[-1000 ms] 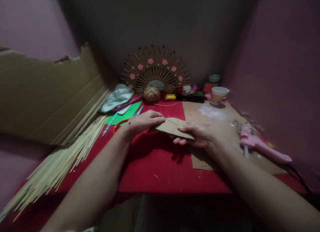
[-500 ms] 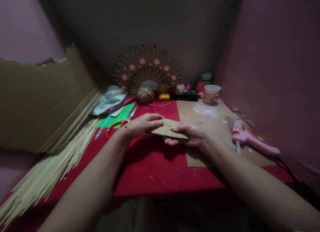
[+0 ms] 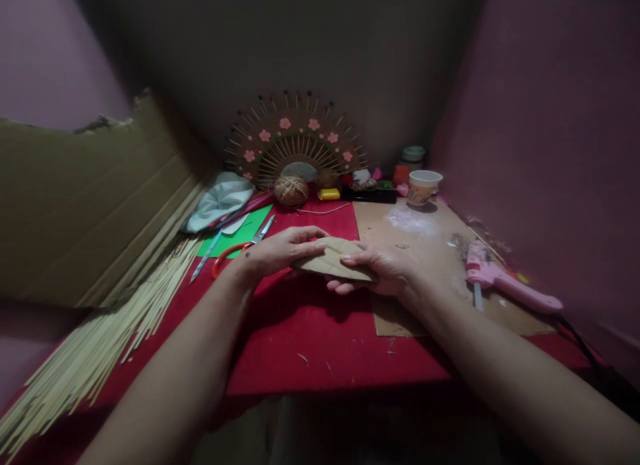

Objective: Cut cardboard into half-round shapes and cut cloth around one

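Note:
A tan piece of cardboard [image 3: 334,259] with a curved edge is held above the red-covered table [image 3: 310,358]. My left hand [image 3: 287,249] grips its left end, thumb on top. On its right end, my right hand [image 3: 380,268] presses the thumb on the upper face, with fingers curled beneath. Parts of the fingers are hidden under the piece. Orange-handled scissors [image 3: 243,248] lie just beyond my left wrist, partly over a green sheet [image 3: 260,218].
Thin sticks [image 3: 100,345] lie along the left beside a leaning cardboard panel [image 3: 100,205]. A decorated fan [image 3: 300,135], twine ball [image 3: 291,191] and paper cup [image 3: 423,188] stand at the back. A pink glue gun [image 3: 510,285] rests on a cardboard sheet [image 3: 425,238] at right.
The cardboard piece has tilted slightly in my hands, so its near edge sits a little differently. Both hands keep their grip and barely move.

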### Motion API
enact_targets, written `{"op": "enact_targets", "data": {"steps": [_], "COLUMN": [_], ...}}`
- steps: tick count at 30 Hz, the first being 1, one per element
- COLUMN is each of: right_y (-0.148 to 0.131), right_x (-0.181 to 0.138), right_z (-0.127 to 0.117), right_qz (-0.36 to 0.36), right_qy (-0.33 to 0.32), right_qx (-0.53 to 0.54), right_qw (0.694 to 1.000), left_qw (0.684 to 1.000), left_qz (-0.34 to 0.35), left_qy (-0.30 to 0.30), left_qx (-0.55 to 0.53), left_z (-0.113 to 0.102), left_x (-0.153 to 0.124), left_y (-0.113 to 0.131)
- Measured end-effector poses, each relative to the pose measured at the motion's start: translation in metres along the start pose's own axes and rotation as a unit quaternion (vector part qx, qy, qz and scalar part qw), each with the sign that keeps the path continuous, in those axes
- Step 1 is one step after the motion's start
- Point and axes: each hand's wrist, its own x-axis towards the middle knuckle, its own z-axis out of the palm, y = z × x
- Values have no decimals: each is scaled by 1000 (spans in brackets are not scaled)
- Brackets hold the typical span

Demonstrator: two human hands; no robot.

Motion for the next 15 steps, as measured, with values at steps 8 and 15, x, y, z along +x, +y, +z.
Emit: {"op": "enact_targets", "data": {"steps": [8, 15], "right_y": [4, 5], "right_x": [-10, -18], "right_z": [17, 18], "right_qz": [-258, -337], "right_qy": [85, 152], "right_qx": [-343, -541], "right_qw": [899, 755], "left_qw": [996, 994], "left_qz": [34, 24], "left_qy": [10, -24], "left_qx": [-77, -104], "left_z": [-3, -2], "left_x": [-6, -4], "left_y": [1, 2]}}
